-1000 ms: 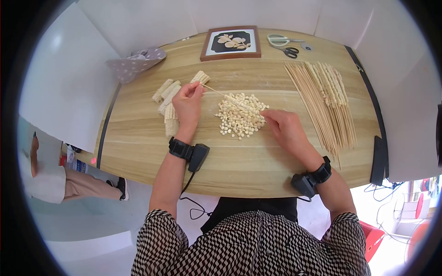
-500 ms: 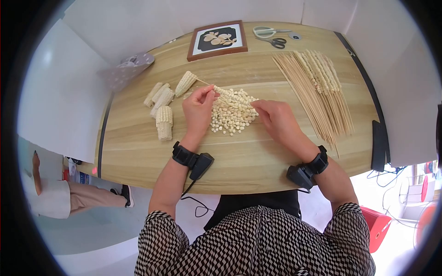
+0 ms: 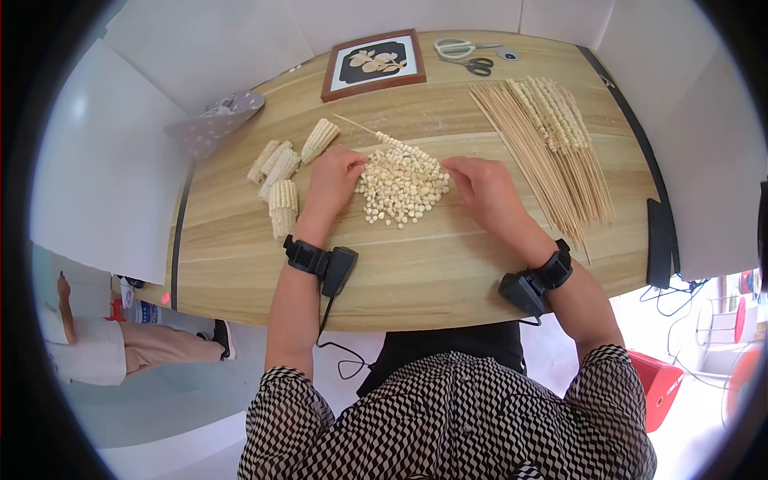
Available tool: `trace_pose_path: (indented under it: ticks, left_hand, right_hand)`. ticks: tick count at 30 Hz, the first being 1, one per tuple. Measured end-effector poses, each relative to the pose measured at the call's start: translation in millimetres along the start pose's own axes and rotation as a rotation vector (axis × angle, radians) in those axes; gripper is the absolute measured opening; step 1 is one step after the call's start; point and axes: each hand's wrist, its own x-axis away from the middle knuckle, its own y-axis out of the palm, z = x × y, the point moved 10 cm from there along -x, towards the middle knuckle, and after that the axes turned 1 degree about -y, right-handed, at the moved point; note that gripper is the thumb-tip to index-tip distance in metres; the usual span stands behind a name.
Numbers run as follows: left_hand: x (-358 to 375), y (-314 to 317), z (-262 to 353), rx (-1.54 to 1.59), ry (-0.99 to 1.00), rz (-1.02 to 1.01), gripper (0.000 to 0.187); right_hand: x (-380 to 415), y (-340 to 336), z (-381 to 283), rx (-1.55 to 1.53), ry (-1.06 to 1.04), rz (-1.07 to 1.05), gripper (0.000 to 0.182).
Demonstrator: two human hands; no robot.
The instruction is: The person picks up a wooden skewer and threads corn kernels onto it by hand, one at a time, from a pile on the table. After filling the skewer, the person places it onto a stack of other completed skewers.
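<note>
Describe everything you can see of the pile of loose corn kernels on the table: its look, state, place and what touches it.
The pile of corn kernels is a loose heap of small, pale cream kernels, spread flat on the light wooden table between the person's hands. The left hand rests at its left edge and the right hand at its right edge. A thin wooden skewer, partly threaded with kernels, lies slanting from the heap's far side toward the upper left. A few stray kernels lie along the near edge.
</note>
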Motion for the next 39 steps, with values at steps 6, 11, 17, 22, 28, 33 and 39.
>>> trace_pose_path:
  ticks: [6, 11, 17, 22, 28, 33, 39]
  left_hand:
    - [-1.6, 7.6, -1.7, 0.009, -0.007, -0.097, 0.012]
    - [2.3, 2.9, -17.0, 0.165, -0.215, -0.073, 0.008]
    - [6.6, -9.4, -44.2, 0.763, -0.418, 0.194, 0.014]
    - [8.7, -2.5, -75.1, 1.323, -0.483, 0.285, 0.017]
    - [10.1, -6.9, -88.1, 1.458, -0.468, 0.357, 0.021]
    - [10.8, -8.3, -88.2, 1.496, -0.481, 0.368, 0.025]
    - [10.7, -9.8, -87.4, 1.457, -0.474, 0.37, 0.026]
  right_hand:
    - [0.7, 0.4, 2.4, -0.012, 0.018, 0.001, 0.016]
    - [-1.0, 0.2, 0.0, 0.005, 0.026, -0.02, 0.016]
    - [-1.1, 1.8, -3.0, -0.011, 0.012, -0.043, 0.016]
    - [-2.1, 1.6, -16.1, -0.042, -0.01, -0.079, 0.017]
    - [-0.9, 2.5, -22.7, -0.01, -0.1, -0.073, 0.016]
    - [-1.0, 3.7, -22.8, 0.004, -0.042, -0.122, 0.019]
    - [-0.1, 4.6, -20.1, 0.004, -0.058, -0.103, 0.018]
